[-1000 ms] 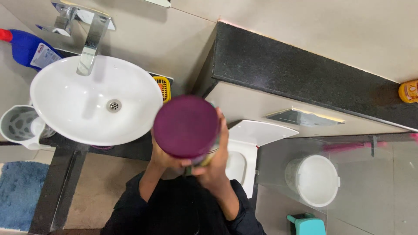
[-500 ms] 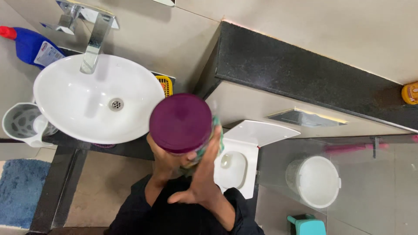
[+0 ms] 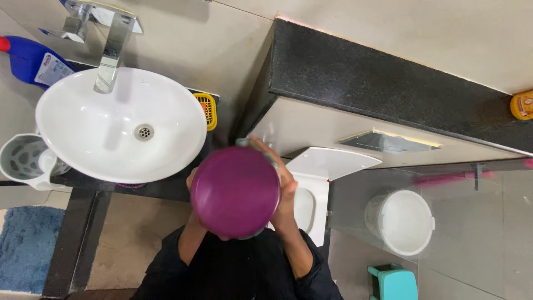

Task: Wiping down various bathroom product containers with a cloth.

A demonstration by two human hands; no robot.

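Purple tub (image 3: 235,191) | both hands' grip clamped on its sides | contents unseen | white bucket (image 3: 401,221) empty

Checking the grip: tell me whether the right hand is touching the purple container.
Touching. The head view shows the right hand pressed flat against the side of the purple container, fingers running up its edge with no gap.

- Black long sleeves cover both arms, pushed up so the forearms are bare.
- The left hand (image 3: 191,186) and right hand (image 3: 286,194) are bare: no gloves, rings or watch visible.
- The black garment shows no markings.
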